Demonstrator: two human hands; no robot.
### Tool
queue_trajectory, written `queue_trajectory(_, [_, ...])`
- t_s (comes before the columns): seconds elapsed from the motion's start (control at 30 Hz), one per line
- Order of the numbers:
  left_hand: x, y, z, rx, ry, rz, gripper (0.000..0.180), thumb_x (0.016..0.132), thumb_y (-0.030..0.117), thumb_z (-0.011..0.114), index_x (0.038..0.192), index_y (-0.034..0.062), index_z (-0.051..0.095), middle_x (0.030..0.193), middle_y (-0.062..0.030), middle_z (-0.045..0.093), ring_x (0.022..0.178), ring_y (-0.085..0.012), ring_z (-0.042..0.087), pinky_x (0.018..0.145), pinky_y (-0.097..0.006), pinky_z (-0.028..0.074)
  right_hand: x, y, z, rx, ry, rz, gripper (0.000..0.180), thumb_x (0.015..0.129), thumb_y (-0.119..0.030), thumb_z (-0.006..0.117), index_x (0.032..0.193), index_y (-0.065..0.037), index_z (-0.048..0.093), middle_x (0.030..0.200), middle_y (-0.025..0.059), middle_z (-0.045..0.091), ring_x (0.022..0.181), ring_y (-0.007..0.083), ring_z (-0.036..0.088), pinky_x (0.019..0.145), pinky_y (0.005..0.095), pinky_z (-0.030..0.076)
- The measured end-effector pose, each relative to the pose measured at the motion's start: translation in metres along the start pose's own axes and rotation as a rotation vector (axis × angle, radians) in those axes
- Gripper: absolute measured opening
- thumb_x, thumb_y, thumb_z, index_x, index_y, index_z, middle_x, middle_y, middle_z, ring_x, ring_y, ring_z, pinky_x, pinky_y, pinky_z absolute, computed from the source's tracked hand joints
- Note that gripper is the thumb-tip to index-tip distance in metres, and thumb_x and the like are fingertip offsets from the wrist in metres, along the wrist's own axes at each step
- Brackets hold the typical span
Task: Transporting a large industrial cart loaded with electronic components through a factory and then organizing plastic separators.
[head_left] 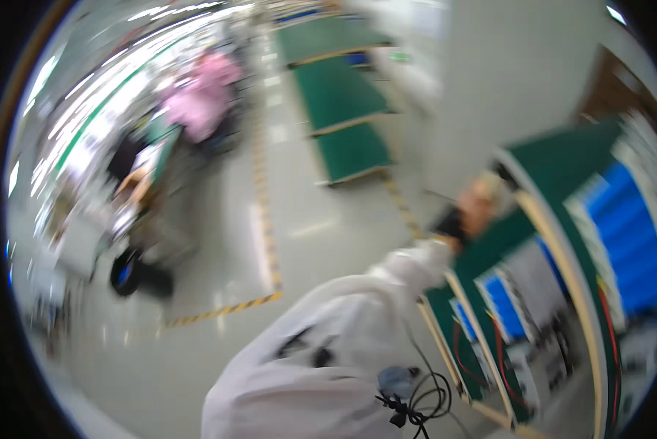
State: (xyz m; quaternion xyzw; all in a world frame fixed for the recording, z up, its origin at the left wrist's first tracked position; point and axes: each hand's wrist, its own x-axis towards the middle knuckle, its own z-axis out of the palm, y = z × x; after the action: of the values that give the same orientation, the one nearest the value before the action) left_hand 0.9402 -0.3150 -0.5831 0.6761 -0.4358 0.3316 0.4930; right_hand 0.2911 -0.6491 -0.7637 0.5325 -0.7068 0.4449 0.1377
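My right hand reaches out to the right, at the near upper corner of a green-topped rack. A white sleeve and a dark band at the wrist lead up to it. Motion smears the fingers, so whether they grip the corner or only lie by it cannot be told. Below the forearm hangs a looped black cable, beside a small grey-blue piece. My left hand is out of view.
Blue and white panels with red cables stand among the rack's green boards. Green-topped tables line the far side. A person in pink is at a workbench on the left, near a black bin. Yellow-black tape marks the floor.
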Motion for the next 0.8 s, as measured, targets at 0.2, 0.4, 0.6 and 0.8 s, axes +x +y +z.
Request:
queue_trajectory(0.2, [0.004, 0.106, 0.132, -0.123, 0.237, -0.473, 0.01, 0.079, 0.009, 0.057, 0.084, 0.002, 0.052, 0.067, -0.0064, 0.054, 0.062, -0.0137, 0.05, 0.057, -0.029, 0.043, 0.173, 0.04, 0.12, -0.237, -0.117, -0.099, 0.018, 0.075, -0.025, 0.057, 0.081, -0.008, 0.057, 0.078, 0.006, 0.057, 0.071, 0.0227, 0.057, 0.056, 0.0342, 0.045])
queue_trajectory(0.4, [-0.018, -0.004, 0.077, -0.39, 0.065, -0.476, 0.022, 0.088, 0.019, 0.038, 0.091, 0.0051, 0.054, 0.091, -0.0021, 0.055, 0.086, -0.013, 0.05, 0.073, -0.027, 0.042, 0.091, 0.018, 0.098, -0.426, -0.052, -0.376, 0.026, 0.082, -0.026, 0.05, 0.097, -0.007, 0.059, 0.081, 0.0111, 0.061, 0.073, 0.0244, 0.059, 0.063, 0.037, 0.047])
queue_trajectory(0.6, [0.024, 0.082, 0.047, -0.263, 0.142, -0.668, 0.014, 0.076, 0.009, 0.055, 0.082, 0.005, 0.043, 0.065, -0.0143, 0.054, 0.061, -0.0295, 0.054, 0.055, -0.036, 0.041, 0.012, -0.18, 0.026, 0.108, -0.237, -0.288, 0.026, 0.082, -0.025, 0.05, 0.097, -0.006, 0.058, 0.081, 0.0114, 0.061, 0.073, 0.0247, 0.059, 0.062, 0.0369, 0.046])
queue_trajectory(0.8, [0.005, 0.041, 0.063, -0.216, 0.244, -0.66, 0.014, 0.078, 0.012, 0.052, 0.083, 0.0048, 0.041, 0.067, -0.0173, 0.053, 0.067, -0.037, 0.054, 0.057, -0.04, 0.04, -0.035, -0.297, 0.086, 0.222, -0.359, -0.411, 0.025, 0.082, -0.025, 0.051, 0.096, -0.006, 0.058, 0.08, 0.0117, 0.061, 0.072, 0.0252, 0.058, 0.062, 0.0368, 0.046])
